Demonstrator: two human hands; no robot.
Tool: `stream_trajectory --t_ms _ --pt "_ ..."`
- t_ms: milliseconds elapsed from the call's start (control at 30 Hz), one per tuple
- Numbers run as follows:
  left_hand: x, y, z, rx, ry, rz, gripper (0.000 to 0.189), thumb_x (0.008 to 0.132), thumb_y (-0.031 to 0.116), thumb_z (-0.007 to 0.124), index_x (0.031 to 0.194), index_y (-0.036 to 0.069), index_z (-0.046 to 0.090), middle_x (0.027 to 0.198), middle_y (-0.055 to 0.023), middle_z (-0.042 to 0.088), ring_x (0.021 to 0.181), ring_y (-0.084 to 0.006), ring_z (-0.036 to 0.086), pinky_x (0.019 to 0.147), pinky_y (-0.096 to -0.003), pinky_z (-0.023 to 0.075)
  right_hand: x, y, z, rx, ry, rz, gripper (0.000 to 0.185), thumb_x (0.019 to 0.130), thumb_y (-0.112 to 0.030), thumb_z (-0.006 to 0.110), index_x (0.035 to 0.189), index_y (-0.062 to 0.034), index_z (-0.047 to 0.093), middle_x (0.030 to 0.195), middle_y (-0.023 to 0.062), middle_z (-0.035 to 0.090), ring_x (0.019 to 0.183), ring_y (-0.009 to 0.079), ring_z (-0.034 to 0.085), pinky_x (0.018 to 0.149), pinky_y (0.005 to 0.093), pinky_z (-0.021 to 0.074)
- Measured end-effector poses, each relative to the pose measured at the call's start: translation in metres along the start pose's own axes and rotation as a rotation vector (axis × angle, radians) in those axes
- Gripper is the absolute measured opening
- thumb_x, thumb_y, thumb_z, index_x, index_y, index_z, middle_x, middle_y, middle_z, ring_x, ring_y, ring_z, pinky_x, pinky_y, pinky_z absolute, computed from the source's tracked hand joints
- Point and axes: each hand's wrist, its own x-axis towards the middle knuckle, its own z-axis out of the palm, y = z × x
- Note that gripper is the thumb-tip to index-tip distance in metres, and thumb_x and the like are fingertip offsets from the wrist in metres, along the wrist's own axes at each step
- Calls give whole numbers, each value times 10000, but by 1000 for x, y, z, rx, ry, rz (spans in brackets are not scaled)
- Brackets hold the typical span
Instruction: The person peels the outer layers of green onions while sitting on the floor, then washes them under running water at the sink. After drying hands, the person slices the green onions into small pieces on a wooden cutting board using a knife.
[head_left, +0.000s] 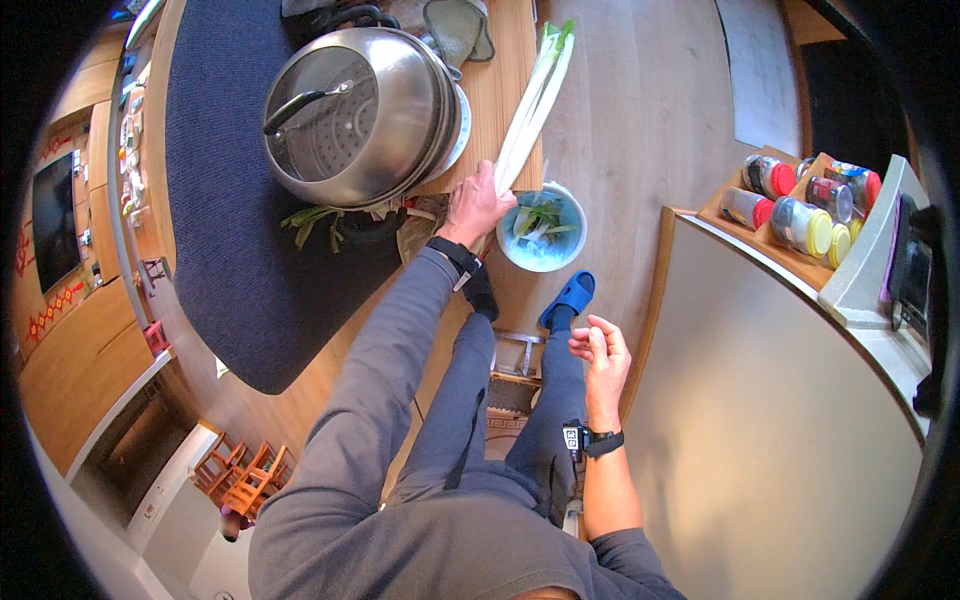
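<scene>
My left hand (477, 206) grips the lower end of several long white stalks of Welsh onion or leek (534, 112). Their green-tipped ends point away from me, lying along the edge of the wooden table (491, 97). Just to the right of that hand, a white waste bin (541, 265) with a blue liner stands on the floor. Green leaf scraps (546, 220) lie inside it. My right hand (604, 361) is raised over my leg, holding nothing, its fingers bent and apart.
A large lidded steel steamer pot (405, 112) stands left of the stalks. Green leaves (309, 223) show below it. Spice jars (802, 225) fill a rack at right, above a pale panel (765, 390). Wooden chairs (255, 480) and a person (234, 523) appear lower left.
</scene>
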Motion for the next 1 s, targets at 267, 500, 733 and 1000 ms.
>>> stream_trajectory --t_ms 267,500,733,1000 --pt "-37 66 -32 -840 -221 -9 417 974 225 761 1284 -24 635 1128 -79 712 1050 -181 679 957 -363 567 -23 -26 -6 3 1 -45 265 1149 -173 618 1322 9 702 1065 119 794 910 181 767 816 337 650" --pt "-120 148 -92 -1187 -393 -2 338 1006 203 714 1286 38 624 1111 -23 659 1048 -126 624 972 -313 526 -69 -82 -53 6 -40 -124 283 1152 -172 611 1360 7 683 1107 135 788 943 202 773 845 356 655" --pt "-202 271 -163 -1049 -356 97 480 995 275 740 1377 16 610 1165 -19 638 1071 -137 601 990 -322 511 -119 -172 -118 -73 -240 -193 263 1125 -139 643 1339 5 691 1148 111 805 970 166 759 875 326 625" --pt "-245 415 -195 -1086 -407 65 242 1060 255 706 1167 63 606 917 5 627 791 -92 628 714 -247 537 -153 -310 -187 -152 -392 -358 335 1106 -198 688 1355 25 697 1181 105 808 1028 161 749 914 326 599"
